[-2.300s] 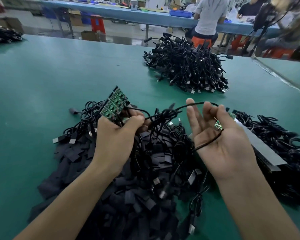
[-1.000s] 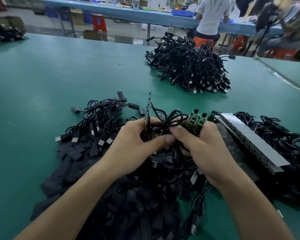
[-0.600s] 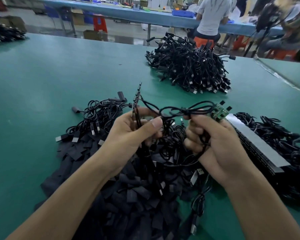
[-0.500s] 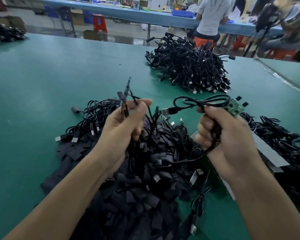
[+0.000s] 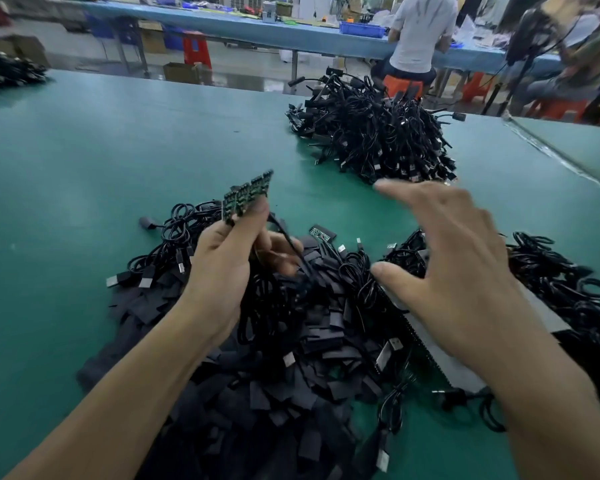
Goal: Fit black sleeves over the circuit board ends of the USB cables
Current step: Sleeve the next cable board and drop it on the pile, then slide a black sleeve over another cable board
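Observation:
My left hand pinches a strip of green circuit boards with black cables hanging from it, held above a heap of flat black sleeves on the green table. My right hand hovers with fingers spread and straight, holding nothing, above the cables and a grey strip panel. One loose circuit board lies on the sleeves between my hands. Coiled USB cables lie to the left of the heap.
A big pile of black cables sits at the far middle of the table. More coiled cables lie at the right. A person in a white shirt sits at the blue bench behind. Bare green table spreads to the left.
My right hand has let go of the cable and circuit board it gripped and now hovers spread open. My left hand has turned the strip of boards so their faces show.

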A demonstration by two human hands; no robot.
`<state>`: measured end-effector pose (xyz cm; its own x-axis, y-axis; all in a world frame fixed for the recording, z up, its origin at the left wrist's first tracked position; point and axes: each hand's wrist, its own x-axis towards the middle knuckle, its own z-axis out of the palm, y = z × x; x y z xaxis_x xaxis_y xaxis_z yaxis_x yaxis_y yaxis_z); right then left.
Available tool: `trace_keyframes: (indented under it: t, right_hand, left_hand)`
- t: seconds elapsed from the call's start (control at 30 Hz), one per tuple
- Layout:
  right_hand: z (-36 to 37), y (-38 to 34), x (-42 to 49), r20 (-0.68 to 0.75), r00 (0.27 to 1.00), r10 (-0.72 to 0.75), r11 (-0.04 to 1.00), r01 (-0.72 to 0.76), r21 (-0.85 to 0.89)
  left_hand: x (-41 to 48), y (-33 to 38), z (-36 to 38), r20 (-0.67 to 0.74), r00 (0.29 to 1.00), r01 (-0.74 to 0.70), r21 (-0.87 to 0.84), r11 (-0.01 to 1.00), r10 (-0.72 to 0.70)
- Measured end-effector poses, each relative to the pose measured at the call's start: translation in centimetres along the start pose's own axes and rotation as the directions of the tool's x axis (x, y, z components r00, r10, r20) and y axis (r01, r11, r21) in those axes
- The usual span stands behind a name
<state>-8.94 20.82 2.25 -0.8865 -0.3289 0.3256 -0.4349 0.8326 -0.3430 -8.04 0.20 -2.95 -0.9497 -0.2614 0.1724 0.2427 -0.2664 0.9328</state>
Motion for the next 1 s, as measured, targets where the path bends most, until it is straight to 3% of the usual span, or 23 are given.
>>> trace_keyframes:
  t: [0.1,0.17,0.23,0.33,0.47,0.57,0.6,0.67,0.7,0.83,0.93,1.0]
  right_hand:
    - [1.3,-0.2,0.0,0.191,0.98,-0.054,0.993,0.073,-0.095]
    - [2.9,0.0,-0.1,0.381,0.924,-0.021,0.984,0.087,-0.157]
    - [4.9,0.3,-0.3,0.486,0.874,0.022,0.968,0.103,-0.229]
    - [7.4,0.8,-0.4,0.417,0.908,0.041,0.966,0.071,-0.249]
    - [8.7,1.3,0.0,0.236,0.969,0.069,0.99,-0.038,-0.136]
    - [8.0,0.7,0.4,0.015,1.0,-0.002,0.989,-0.001,0.149]
    - [7.5,0.2,0.6,-0.038,0.999,0.006,0.947,0.006,0.321]
    - [6.5,-0.8,0.7,-0.009,0.999,0.04,0.735,-0.023,0.678]
    - [6.1,-1.2,0.7,0.015,0.999,0.044,0.631,-0.039,0.775]
    - [5.7,-1.6,0.7,0.003,0.995,0.099,0.405,-0.043,0.913]
    - [5.8,-1.3,0.8,0.08,0.991,0.104,0.209,-0.1,0.973]
    - [5.9,-1.1,0.9,0.093,0.989,0.115,0.169,-0.112,0.979]
  left_hand:
    - [0.0,0.0,0.1,0.007,1.0,0.028,0.06,0.998,-0.028]
    - [0.1,-0.3,0.0,-0.029,0.999,0.017,0.046,0.999,-0.016]
    - [0.3,-0.6,-0.2,-0.051,0.999,-0.003,0.065,0.998,0.006]
    - [0.4,-0.8,-0.5,-0.036,0.998,-0.044,0.121,0.992,0.049]
    - [0.3,-0.8,-0.3,-0.034,0.999,-0.03,0.185,0.982,0.037]
    - [0.2,-0.7,0.0,0.009,0.998,-0.068,0.3,0.951,0.069]
    - [0.1,-0.6,0.1,0.035,0.996,-0.084,0.33,0.94,0.077]
    - [-0.1,-0.5,0.4,0.086,0.994,-0.088,0.344,0.935,0.061]
    - [-0.2,-0.4,0.6,0.115,0.992,-0.083,0.335,0.939,0.047]
    - [-0.5,-0.2,1.0,0.208,0.978,-0.037,0.224,0.974,-0.011]
    - [-0.8,-0.2,1.2,0.236,0.972,-0.059,0.236,0.97,0.001]
    - [-0.9,-0.1,1.4,0.25,0.967,-0.104,0.244,0.964,0.041]
